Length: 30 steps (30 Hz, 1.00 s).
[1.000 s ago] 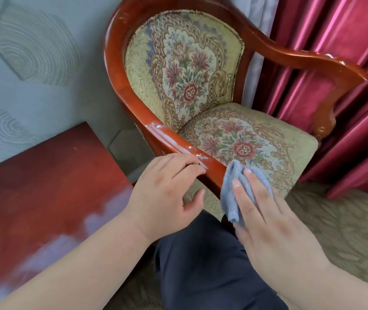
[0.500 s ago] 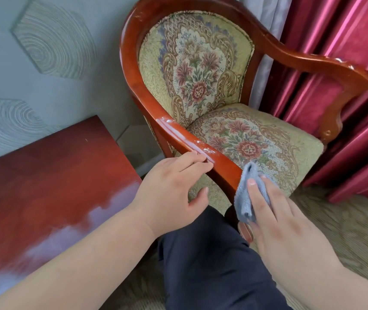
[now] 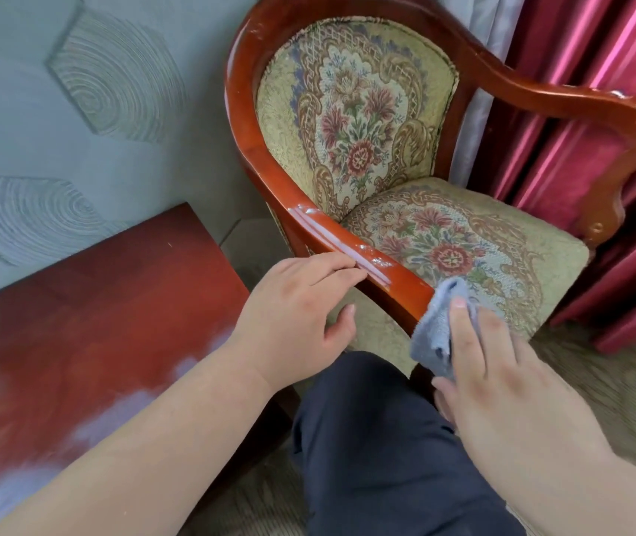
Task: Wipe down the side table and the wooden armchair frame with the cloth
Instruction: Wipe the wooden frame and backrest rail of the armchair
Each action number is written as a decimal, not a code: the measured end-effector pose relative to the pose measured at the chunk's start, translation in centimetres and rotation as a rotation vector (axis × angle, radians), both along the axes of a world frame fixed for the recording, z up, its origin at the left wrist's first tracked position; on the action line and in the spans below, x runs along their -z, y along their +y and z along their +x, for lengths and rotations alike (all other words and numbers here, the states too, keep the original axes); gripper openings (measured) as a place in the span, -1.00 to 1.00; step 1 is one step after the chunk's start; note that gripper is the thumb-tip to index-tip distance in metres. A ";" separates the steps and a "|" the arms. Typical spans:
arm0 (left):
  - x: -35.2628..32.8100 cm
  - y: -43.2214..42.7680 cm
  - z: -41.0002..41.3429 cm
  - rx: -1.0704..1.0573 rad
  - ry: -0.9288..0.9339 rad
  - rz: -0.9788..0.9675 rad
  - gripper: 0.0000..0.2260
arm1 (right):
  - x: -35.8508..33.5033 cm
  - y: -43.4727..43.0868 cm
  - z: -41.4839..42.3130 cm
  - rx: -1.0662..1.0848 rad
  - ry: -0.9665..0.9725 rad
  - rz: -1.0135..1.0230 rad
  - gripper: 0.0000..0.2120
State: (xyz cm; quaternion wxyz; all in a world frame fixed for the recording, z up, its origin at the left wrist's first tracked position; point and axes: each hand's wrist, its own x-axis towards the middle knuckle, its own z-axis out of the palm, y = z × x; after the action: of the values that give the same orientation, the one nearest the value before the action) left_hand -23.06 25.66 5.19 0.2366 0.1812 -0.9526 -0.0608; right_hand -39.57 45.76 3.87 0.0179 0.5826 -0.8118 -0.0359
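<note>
Folded blue-grey terry cloth (image 3: 434, 330) pressed to the front end of the glossy red-brown wooden armchair frame (image 3: 405, 282), beneath the flat, straight fingers (image 3: 463, 326) of the right hand (image 3: 502, 373), thumb just under the lower edge. Left hand (image 3: 293, 307) empty, fingers relaxed, tips touching the outer side of the same armrest. Polished dark-red wooden counter (image 3: 96, 303) at left, just beside the chair
</note>
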 end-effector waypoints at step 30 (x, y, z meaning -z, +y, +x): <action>1.0 -6.2 1.2 -0.035 -0.047 0.078 -0.60 | -5.0 -17.1 0.5 -0.199 -0.098 0.067 -0.33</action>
State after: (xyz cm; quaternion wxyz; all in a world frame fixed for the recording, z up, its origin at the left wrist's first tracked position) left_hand -21.85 19.45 4.17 0.2079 0.2082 -0.9515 -0.0896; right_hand -39.08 28.65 8.82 -0.0380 0.6616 -0.7482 -0.0326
